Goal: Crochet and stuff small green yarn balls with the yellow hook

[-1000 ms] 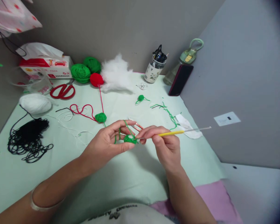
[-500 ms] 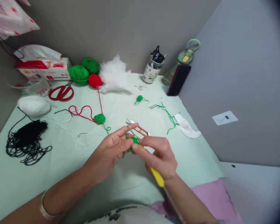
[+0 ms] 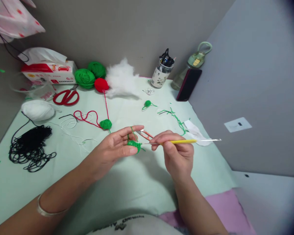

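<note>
Now the yellow hook (image 3: 182,141) has swung level.

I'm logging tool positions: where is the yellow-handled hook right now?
In the head view, the yellow-handled hook is right of centre, in the right hand, one end beside the green crocheted piece in the left hand.

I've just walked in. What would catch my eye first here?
Probably the centre, where the left hand pinches a small green crocheted piece and the right hand holds a yellow-handled hook level, one end at the piece's edge. Beyond them, fluffy white stuffing sits beside a red yarn ball. A black yarn tangle lies far left.
</note>
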Motion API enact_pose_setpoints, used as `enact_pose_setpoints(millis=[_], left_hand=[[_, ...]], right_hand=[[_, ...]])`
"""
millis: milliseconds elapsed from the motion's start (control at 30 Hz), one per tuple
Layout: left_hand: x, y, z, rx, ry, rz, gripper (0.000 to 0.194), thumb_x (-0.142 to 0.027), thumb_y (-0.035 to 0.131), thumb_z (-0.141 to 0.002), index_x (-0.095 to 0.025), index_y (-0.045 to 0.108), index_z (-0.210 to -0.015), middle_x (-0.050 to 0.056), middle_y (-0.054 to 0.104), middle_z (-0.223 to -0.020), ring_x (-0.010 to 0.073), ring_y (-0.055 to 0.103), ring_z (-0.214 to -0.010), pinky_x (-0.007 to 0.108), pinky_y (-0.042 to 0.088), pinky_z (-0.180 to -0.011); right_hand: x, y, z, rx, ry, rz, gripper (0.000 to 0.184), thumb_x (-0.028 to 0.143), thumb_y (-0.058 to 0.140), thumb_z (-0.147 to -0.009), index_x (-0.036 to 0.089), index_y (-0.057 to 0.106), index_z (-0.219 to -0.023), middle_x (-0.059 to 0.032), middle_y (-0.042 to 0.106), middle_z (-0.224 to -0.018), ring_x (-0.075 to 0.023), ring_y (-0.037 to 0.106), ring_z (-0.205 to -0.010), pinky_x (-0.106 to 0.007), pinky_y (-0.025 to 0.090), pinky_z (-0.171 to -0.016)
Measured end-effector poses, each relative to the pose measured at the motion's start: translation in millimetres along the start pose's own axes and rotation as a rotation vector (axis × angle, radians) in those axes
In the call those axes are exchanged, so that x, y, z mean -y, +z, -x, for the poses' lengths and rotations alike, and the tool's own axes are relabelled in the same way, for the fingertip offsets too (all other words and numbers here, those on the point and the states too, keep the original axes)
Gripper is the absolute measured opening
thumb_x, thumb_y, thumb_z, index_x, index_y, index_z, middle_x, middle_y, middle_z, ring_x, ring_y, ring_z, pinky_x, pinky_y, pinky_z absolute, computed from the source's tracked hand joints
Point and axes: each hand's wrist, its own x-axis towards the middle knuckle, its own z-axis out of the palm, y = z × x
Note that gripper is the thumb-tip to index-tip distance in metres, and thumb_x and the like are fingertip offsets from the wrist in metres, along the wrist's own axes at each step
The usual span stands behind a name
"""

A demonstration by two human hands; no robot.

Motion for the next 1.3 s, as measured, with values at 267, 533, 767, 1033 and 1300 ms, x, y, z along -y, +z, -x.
enact_pose_setpoints(millis=[267,533,767,1033,1300], left_hand=[[2.2,-0.7,-1.8,0.162,-0.06,0.158,0.034,-0.034,0.06,-0.098,-0.024,0.077,-0.125,0.003,0.064,-0.079,0.0126,0.054,-0.065,0.028,0.041,-0.063],[9.4,-0.8,-3.3,0.175,0.041,0.037,0.048,-0.022,0.081,-0.085,-0.032,0.072,-0.131,0.003,0.071,-0.113,0.0183,0.065,-0.107,0.03,0.047,-0.099],[14.9,5.1,-2.0,0.015,0.065,-0.116,0.057,-0.028,0.089,-0.077,-0.032,0.071,-0.131,0.005,0.066,-0.126,0.0231,0.059,-0.118,0.038,0.043,-0.107],[9.6,-2.8,-2.0,0.028,0.135,-0.321,0.051,-0.031,0.086,-0.079,-0.036,0.073,-0.128,0.002,0.058,-0.107,0.021,0.054,-0.106,0.04,0.04,-0.104],[4.9,-4.3,0.9,0.019,0.121,-0.435,0.05,-0.025,0.081,-0.083,-0.04,0.072,-0.129,0.001,0.058,-0.109,0.02,0.053,-0.105,0.038,0.042,-0.102]], right_hand=[[1.9,-0.3,-7.9,0.013,0.119,-0.127,0.017,0.033,0.068,-0.096,0.021,0.077,-0.089,-0.0035,0.075,-0.076,-0.0141,0.067,-0.057,-0.029,0.059,-0.056],[0.6,6.1,-0.8,0.027,0.164,-0.151,0.015,0.038,0.072,-0.094,0.026,0.08,-0.093,-0.0044,0.079,-0.085,-0.0162,0.07,-0.067,-0.029,0.058,-0.058],[-1.6,8.1,5.7,0.066,-0.014,0.12,0.017,0.026,0.066,-0.099,0.031,0.081,-0.106,-0.0043,0.081,-0.099,-0.0215,0.073,-0.094,-0.037,0.058,-0.075],[-5.4,4.3,0.9,0.102,0.249,-0.256,0.018,0.036,0.062,-0.101,0.024,0.074,-0.097,-0.0043,0.079,-0.091,-0.0139,0.067,-0.07,-0.027,0.054,-0.059],[-2.4,1.4,1.6,0.151,0.201,-0.209,0.019,0.032,0.057,-0.104,0.023,0.074,-0.101,-0.0055,0.079,-0.095,-0.0148,0.07,-0.077,-0.03,0.057,-0.067]])
